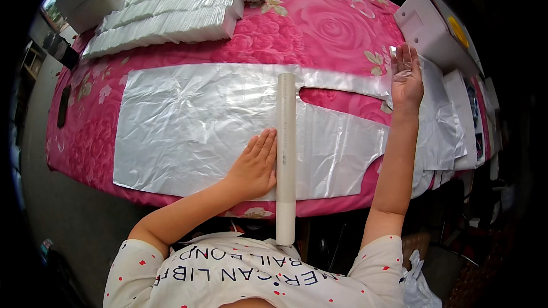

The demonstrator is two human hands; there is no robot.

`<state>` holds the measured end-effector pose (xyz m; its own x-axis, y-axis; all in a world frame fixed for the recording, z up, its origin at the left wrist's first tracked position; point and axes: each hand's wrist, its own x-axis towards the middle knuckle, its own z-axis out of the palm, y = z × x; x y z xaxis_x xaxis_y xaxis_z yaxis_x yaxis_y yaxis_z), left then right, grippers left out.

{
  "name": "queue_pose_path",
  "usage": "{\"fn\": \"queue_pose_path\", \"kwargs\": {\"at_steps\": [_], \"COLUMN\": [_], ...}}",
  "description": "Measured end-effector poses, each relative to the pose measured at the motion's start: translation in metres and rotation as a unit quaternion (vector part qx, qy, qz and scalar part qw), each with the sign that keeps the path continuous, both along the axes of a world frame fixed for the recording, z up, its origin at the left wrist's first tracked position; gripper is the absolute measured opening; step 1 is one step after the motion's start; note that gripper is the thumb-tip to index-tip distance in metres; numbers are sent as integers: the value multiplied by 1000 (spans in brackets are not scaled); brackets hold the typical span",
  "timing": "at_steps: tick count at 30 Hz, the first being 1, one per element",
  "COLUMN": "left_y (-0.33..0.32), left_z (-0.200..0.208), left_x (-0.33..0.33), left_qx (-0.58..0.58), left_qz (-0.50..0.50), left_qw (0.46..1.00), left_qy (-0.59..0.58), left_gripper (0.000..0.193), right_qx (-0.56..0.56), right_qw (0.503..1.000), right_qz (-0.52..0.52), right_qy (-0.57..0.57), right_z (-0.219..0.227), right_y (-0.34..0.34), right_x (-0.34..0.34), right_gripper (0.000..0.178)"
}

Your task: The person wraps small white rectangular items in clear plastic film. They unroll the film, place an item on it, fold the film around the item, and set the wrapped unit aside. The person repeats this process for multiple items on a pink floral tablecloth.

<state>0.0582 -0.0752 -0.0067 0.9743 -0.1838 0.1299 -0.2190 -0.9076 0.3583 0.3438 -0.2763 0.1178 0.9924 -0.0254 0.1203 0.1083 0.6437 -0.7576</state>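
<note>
Silvery plastic bag (188, 120) lies flat, creased; pale tube (286, 165) rests crosswise on it.

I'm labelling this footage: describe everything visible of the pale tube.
The pale tube is a long, smooth-looking cylinder, perhaps plastic, with a small dark mark midway and a whiter near end. It lies across the silvery plastic bag, that end jutting past the pink tablecloth. The flat left hand appears to touch its left side.

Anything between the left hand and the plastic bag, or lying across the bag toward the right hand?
Nothing visible between the left hand and the plastic bag. Toward the right hand, yes: the pale tube lies across the bag, just right of the left hand.
</note>
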Motion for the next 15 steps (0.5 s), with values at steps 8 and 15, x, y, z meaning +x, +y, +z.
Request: {"fn": "queue_pose_path", "kwargs": {"at_steps": [8, 15], "left_y": [-1, -8], "left_z": [-11, -14], "left_x": [-2, 5], "left_qx": [43, 35], "left_qz": [2, -15], "left_qw": [996, 998], "left_qy": [-74, -41], "left_gripper": [64, 62], "right_qx": [-299, -477], "right_qw": [852, 720], "right_qz": [370, 360], "right_qy": [-216, -352], "right_z": [-55, -125], "right_y": [255, 348], "right_x": [-231, -299], "right_gripper": [33, 46]}}
